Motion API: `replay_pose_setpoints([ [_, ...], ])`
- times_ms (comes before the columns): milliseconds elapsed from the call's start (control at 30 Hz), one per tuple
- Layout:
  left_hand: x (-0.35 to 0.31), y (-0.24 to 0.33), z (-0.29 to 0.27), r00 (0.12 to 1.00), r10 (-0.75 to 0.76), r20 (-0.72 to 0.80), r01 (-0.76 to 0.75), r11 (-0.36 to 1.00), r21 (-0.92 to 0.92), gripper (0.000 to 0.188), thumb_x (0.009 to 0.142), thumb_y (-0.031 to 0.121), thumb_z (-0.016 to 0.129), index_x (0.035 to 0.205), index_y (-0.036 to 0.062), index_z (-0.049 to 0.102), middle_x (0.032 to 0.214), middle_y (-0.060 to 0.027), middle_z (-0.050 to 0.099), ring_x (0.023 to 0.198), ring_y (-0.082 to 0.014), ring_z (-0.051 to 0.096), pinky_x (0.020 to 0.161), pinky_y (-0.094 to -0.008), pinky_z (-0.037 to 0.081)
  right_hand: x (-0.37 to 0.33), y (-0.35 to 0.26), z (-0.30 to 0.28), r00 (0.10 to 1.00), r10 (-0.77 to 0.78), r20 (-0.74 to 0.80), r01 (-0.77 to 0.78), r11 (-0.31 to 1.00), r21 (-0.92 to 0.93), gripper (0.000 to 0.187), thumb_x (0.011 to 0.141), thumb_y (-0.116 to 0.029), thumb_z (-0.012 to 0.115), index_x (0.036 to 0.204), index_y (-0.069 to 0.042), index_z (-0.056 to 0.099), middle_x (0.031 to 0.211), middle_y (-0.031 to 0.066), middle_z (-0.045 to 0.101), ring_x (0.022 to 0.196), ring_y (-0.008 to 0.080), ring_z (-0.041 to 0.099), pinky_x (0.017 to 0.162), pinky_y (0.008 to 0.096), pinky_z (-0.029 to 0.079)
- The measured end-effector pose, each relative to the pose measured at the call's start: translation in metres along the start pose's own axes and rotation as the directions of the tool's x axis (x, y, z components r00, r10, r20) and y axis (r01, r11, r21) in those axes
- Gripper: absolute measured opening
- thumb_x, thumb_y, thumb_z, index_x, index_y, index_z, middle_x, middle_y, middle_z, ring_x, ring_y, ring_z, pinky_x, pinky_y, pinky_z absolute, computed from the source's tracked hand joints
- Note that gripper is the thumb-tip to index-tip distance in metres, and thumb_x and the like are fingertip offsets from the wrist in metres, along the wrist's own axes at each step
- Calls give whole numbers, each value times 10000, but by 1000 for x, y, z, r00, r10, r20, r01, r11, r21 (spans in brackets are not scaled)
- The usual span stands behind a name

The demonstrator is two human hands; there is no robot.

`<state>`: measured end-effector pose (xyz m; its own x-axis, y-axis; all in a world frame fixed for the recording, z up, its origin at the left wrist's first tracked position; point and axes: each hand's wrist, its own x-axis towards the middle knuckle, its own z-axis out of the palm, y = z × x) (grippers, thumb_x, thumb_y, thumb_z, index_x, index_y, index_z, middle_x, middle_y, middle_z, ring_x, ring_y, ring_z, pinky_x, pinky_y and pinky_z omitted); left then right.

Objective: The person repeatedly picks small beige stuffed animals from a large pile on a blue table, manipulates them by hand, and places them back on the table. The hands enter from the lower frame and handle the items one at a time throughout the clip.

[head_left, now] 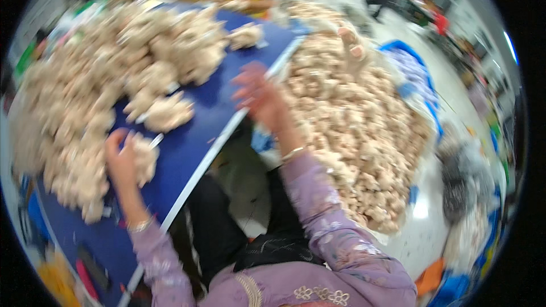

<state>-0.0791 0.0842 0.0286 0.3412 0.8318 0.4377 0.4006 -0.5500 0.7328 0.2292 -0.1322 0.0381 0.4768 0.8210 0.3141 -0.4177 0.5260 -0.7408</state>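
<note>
My left hand (120, 156) is over the blue table, its thumb and forefinger apart with blue surface showing between them. Right beside it, against the thumb, lies a small beige plush toy (145, 159) with a white tag. Above the table's right edge is my right hand (261, 96), blurred by motion, its fingers spread and nothing in them. Another beige plush piece (352, 51) shows blurred above the full sack, apart from my hand. Near my left hand lies a tagged plush toy (168, 112), at the edge of a big heap of plush toys (79, 96).
A large white sack (424, 116) full of similar plush pieces stands to the right of the table (207, 116). A single plush toy (245, 36) lies near the far edge. Pink and dark tools (85, 278) lie at near left. Clear plastic bags (466, 176) sit on the floor at right.
</note>
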Motion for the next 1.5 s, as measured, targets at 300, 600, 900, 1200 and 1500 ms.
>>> replay_pose_setpoints([
  [300,-14,9,5,894,-148,423,146,989,36,261,855,153,623,1023,-31,545,934,-100,612,844,-181,564,806,-319,463,-16,47,56,925,365,104,-259,807,-531,365,867,-263,673,1083,22,599,891,64,659,724,108,607,655,259,505],
  [600,-59,44,67,950,27,311,179,769,-613,369,1009,319,492,1178,-9,493,1106,-81,559,1000,-152,543,879,-293,442,-23,55,79,965,169,201,-18,808,-588,437,834,-243,641,1150,37,530,956,116,612,840,160,557,754,314,481],
  [900,-59,53,67,930,101,353,123,819,-560,302,934,142,598,1173,-18,507,1107,-64,561,999,-137,545,887,-273,444,-17,84,64,1000,-8,-25,-11,732,-681,339,829,-102,517,1135,44,517,873,142,624,778,188,587,709,329,491],
  [1200,-54,52,60,840,51,541,274,820,-503,409,943,194,591,1278,-18,490,1191,-97,573,1042,-163,585,889,-296,479,-21,72,67,966,86,242,90,768,-634,254,835,-138,592,1019,35,625,887,114,658,795,165,602,728,305,498],
  [1500,-54,56,64,903,-63,425,367,626,-688,366,944,187,585,1235,-20,504,1129,-102,589,974,-177,613,830,-298,516,-20,67,68,986,66,150,54,730,-681,251,865,-203,634,919,42,635,715,76,626,669,135,576,623,311,473],
])
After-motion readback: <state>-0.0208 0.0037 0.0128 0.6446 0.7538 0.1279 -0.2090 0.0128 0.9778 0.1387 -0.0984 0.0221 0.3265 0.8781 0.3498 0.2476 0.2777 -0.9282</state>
